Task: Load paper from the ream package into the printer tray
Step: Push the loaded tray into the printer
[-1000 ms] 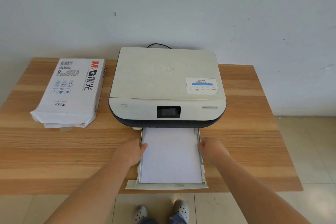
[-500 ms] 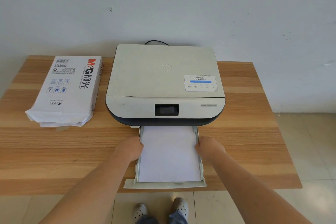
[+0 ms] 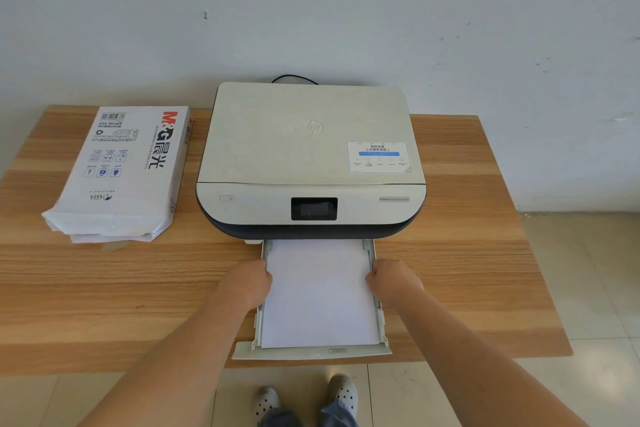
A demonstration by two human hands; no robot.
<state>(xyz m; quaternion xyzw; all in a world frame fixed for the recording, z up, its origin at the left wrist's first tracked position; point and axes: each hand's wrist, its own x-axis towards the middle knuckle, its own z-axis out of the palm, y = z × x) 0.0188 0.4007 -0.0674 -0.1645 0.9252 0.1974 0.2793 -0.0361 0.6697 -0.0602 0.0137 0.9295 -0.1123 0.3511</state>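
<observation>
The pale printer (image 3: 311, 156) sits mid-table with its tray (image 3: 311, 352) pulled out toward me. A stack of white paper (image 3: 320, 302) lies flat in the tray. My left hand (image 3: 247, 282) is curled over the tray's left wall, fingertips at the paper's left edge. On the opposite wall my right hand (image 3: 393, 279) is curled the same way, at the paper's right edge. The white ream package (image 3: 121, 173) lies on the table left of the printer, its near end torn open.
The wooden table (image 3: 467, 253) stands against a pale wall. The tray's front lip overhangs the table's near edge. A black cable (image 3: 294, 78) runs behind the printer. My feet in grey clogs (image 3: 304, 399) stand on the tiled floor below.
Both hands have stayed on the tray's walls, edging slightly toward the printer. The view has shifted a little; the tray and paper look unmoved.
</observation>
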